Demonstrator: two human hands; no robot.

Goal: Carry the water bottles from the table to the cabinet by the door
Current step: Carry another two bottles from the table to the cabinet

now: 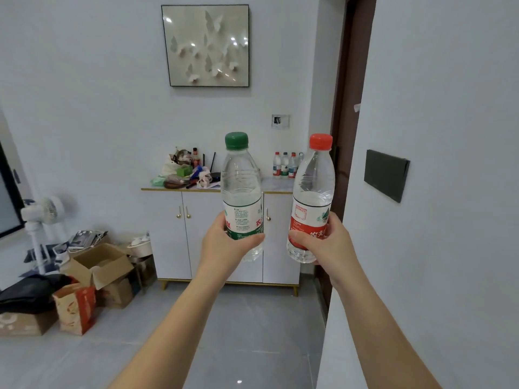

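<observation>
Step in hand: transit, judged well advanced. The left hand [224, 242] has its fingers [254, 239] clenched around the lower label of the green-capped bottle [242, 192]; the right hand [327, 242] grips the red-capped bottle [313, 197] likewise. Both bottles are carried upright, well apart, in front of the white cabinet [196, 234] beside the door [346, 108].

Next move, as judged: close the remaining floor, then lift each bottle over the front edge and set it down. The cabinet top [269, 184] shows bare room between the clutter [185, 172] on its left and the row of bottles [285, 164] near the right back.

Approach lane is open. Cardboard boxes [98, 265] stand to the left, and a wall corner [345, 220] projects on the right.
</observation>
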